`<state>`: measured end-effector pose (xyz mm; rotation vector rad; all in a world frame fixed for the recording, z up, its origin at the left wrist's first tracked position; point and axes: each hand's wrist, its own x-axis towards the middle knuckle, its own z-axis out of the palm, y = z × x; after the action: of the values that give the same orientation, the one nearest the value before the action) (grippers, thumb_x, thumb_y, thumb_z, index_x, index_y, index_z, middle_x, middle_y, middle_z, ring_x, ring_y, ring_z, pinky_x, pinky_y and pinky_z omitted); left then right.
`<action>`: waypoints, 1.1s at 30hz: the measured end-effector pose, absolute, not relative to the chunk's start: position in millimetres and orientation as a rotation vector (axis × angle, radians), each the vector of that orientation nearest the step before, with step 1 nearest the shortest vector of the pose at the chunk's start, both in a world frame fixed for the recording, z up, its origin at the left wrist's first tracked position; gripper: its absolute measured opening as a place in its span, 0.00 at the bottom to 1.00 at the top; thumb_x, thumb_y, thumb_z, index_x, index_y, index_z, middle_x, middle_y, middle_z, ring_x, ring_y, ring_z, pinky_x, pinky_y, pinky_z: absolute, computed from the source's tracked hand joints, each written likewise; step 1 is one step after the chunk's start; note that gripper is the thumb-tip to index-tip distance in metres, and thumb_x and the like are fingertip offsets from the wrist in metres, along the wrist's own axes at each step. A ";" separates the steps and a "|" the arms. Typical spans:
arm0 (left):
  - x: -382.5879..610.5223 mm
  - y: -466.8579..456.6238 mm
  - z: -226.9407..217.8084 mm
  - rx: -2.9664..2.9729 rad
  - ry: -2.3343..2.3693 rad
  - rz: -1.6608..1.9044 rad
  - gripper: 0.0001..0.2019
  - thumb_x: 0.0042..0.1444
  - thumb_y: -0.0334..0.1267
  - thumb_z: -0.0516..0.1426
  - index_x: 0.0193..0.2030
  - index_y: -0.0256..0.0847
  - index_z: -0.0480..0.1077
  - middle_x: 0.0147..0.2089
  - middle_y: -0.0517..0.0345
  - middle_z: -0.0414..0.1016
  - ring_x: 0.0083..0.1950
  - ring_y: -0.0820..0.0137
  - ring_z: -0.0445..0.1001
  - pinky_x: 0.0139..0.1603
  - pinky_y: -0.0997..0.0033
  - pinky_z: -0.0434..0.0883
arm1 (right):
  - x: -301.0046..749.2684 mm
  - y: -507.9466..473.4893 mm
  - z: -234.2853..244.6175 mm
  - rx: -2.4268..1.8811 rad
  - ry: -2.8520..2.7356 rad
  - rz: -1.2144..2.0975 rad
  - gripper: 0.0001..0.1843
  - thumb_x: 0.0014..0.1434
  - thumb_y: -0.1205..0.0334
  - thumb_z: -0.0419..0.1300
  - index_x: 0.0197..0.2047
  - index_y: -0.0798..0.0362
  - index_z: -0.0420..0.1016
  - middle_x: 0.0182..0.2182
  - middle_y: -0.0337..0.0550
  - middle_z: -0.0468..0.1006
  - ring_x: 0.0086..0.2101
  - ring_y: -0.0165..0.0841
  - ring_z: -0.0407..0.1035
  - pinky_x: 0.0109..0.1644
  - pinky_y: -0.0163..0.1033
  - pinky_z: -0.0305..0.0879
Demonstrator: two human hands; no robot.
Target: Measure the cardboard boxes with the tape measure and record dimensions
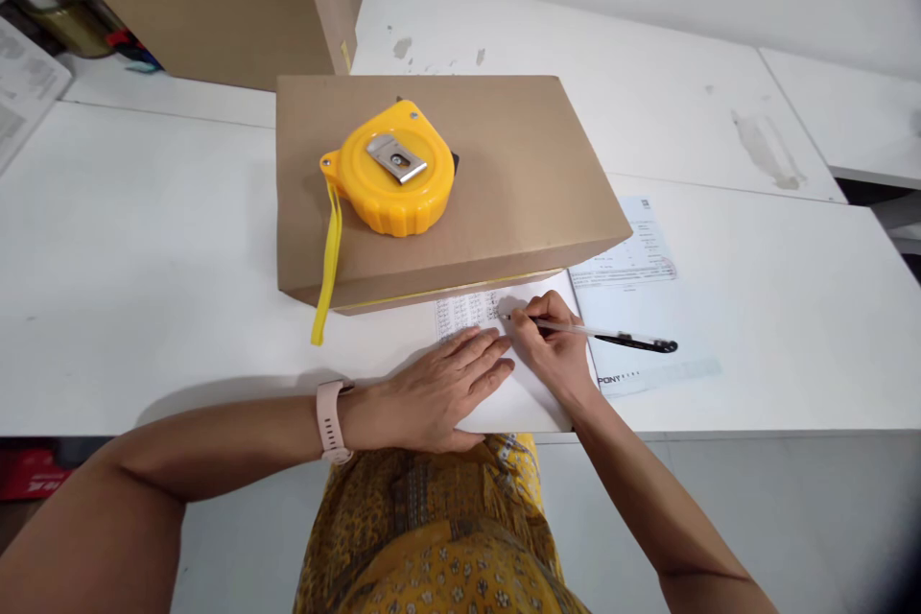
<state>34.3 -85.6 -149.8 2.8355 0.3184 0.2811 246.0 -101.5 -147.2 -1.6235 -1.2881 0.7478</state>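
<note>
A yellow round tape measure (pixel 392 168) is set on a flat brown cardboard box (pixel 518 173) on the white bench (pixel 144 259), before a tall brown carton (pixel 216 0). A white printed paper sheet (pixel 467 312) is tucked under the box's near edge, with a clear plastic pen (pixel 597 336) held upon it.

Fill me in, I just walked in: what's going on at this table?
A person's right hand holds a pen with its tip on a printed sheet, near the sheet's far edge. The left hand lies flat on the same sheet. Just beyond, a yellow tape measure rests on a closed cardboard box on the white table.
</note>
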 end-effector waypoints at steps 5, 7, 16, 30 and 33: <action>35.0 -85.4 -151.2 2.834 0.309 0.294 0.45 0.59 0.60 0.60 0.71 0.23 0.59 0.76 0.27 0.56 0.77 0.41 0.54 0.79 0.46 0.47 | 246.4 -102.2 -148.1 -1.626 -1.309 0.738 0.12 0.60 0.60 0.62 0.28 0.48 0.62 0.20 0.30 0.65 0.21 0.26 0.57 0.25 0.34 0.54; 35.1 -85.6 -152.2 2.835 0.310 0.293 0.45 0.60 0.60 0.59 0.72 0.23 0.58 0.76 0.27 0.56 0.77 0.41 0.54 0.79 0.46 0.46 | 247.0 -102.6 -149.0 -1.625 -1.316 0.738 0.13 0.61 0.60 0.62 0.28 0.48 0.62 0.20 0.30 0.65 0.21 0.26 0.57 0.25 0.34 0.54; 34.8 -85.3 -150.8 2.843 0.304 0.282 0.45 0.60 0.60 0.59 0.71 0.23 0.58 0.75 0.26 0.56 0.77 0.41 0.55 0.79 0.45 0.46 | 246.7 -102.2 -150.1 -1.614 -1.314 0.744 0.13 0.61 0.60 0.62 0.28 0.48 0.63 0.20 0.30 0.65 0.21 0.26 0.57 0.25 0.34 0.54; 35.2 -85.1 -150.2 2.796 0.307 0.277 0.46 0.59 0.59 0.61 0.71 0.23 0.58 0.76 0.25 0.55 0.77 0.42 0.53 0.78 0.45 0.47 | 246.0 -101.9 -148.8 -1.610 -1.302 0.725 0.12 0.60 0.60 0.62 0.28 0.48 0.62 0.19 0.30 0.65 0.20 0.26 0.56 0.24 0.34 0.53; 35.1 -84.3 -149.2 2.785 0.299 0.268 0.45 0.59 0.58 0.61 0.71 0.23 0.57 0.76 0.26 0.55 0.77 0.42 0.53 0.78 0.45 0.47 | 248.9 -101.5 -150.0 -1.597 -1.245 0.632 0.13 0.61 0.60 0.62 0.29 0.48 0.61 0.20 0.30 0.65 0.21 0.27 0.57 0.26 0.35 0.54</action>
<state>35.1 -84.3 -149.2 2.7850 0.2994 0.2685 248.9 -101.5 -150.0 -1.5967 -1.2454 0.6320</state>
